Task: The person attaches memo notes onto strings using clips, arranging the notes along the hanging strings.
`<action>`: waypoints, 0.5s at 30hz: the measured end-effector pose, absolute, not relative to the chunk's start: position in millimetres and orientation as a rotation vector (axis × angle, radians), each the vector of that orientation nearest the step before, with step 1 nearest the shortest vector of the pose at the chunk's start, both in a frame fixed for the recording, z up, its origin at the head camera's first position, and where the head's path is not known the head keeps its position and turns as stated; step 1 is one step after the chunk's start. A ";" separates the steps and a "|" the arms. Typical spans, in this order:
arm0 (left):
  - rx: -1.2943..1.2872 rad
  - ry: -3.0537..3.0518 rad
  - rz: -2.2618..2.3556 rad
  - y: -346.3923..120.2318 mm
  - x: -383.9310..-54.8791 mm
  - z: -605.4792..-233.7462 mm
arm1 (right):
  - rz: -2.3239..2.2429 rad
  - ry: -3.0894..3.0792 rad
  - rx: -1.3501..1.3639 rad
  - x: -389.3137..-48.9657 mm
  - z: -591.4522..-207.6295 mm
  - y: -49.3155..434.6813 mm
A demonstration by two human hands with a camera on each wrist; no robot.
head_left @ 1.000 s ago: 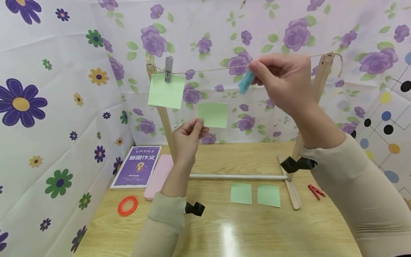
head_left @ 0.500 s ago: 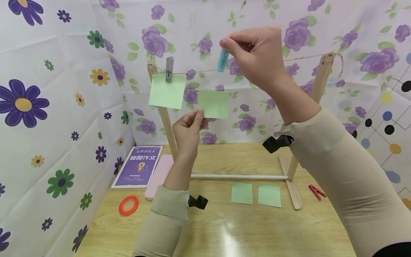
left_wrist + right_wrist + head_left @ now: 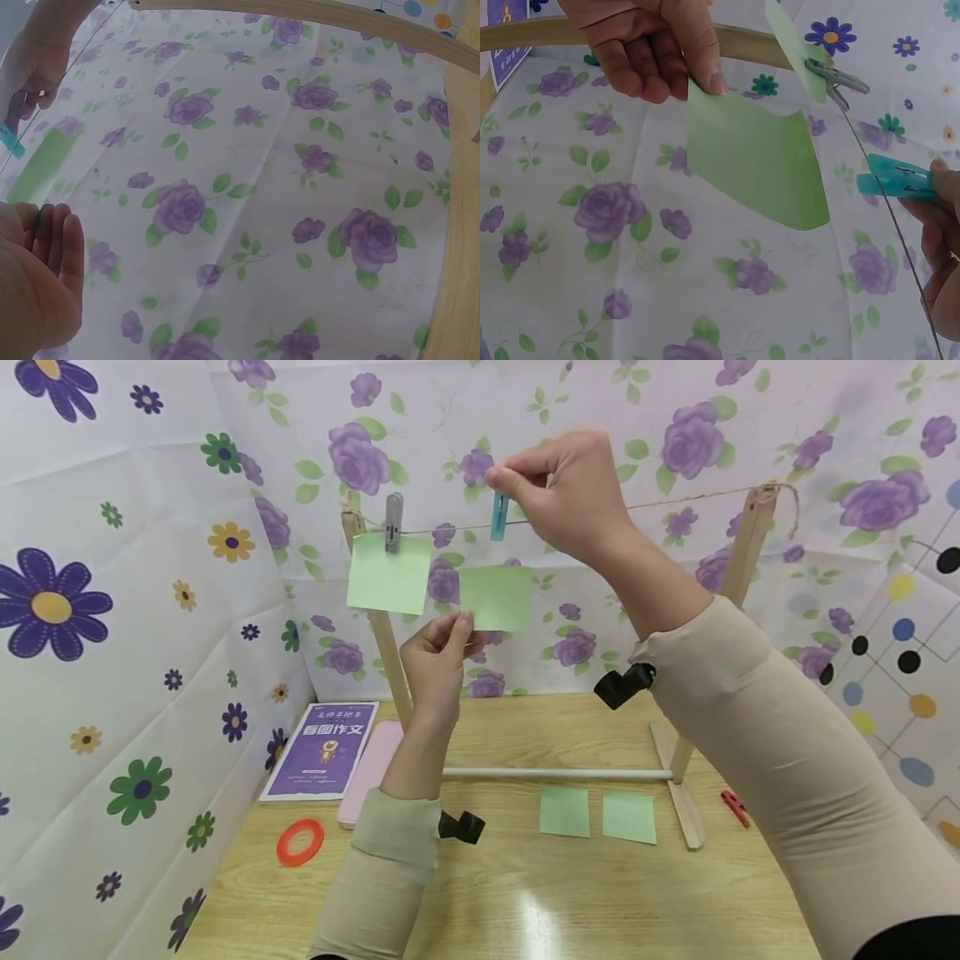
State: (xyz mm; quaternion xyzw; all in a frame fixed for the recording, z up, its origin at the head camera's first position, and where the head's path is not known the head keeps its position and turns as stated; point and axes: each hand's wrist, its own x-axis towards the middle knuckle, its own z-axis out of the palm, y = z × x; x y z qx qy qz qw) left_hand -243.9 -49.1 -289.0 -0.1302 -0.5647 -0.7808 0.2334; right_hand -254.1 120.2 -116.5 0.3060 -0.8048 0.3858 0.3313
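Observation:
My left hand (image 3: 437, 670) pinches a light green sticky note (image 3: 497, 598) by its lower left corner, just below the string (image 3: 660, 503). Above it, my right hand (image 3: 576, 497) pinches a blue clothespin (image 3: 499, 517) with its jaws pointing down at the string. In the right wrist view the string crosses the jaw end of this clothespin (image 3: 892, 178), and the held note (image 3: 754, 157) is apart from it, its edge bowed. To the left, a grey clothespin (image 3: 393, 522) clips another green note (image 3: 388, 578) on the string.
Wooden posts (image 3: 746, 547) hold the string, with a white rod (image 3: 555, 773) low between them. On the table lie two green notes (image 3: 564, 812), a red clothespin (image 3: 735, 807), a red tape ring (image 3: 300, 842), a pink case (image 3: 370, 772) and a purple book (image 3: 321, 752).
My right hand has moved left and up with the blue clothespin, which now hangs upright at the string. My left hand has raised the green note toward the string.

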 end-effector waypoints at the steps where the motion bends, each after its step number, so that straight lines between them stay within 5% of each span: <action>1: -0.354 -1.554 -2.141 -49.6 -244.0 -289.1 | 1.009 -2.111 0.800 -254.2 -116.5 119.3; 15: -0.321 -1.531 -2.141 -51.0 -245.4 -285.6 | 0.922 -2.276 0.796 -253.1 -115.4 108.7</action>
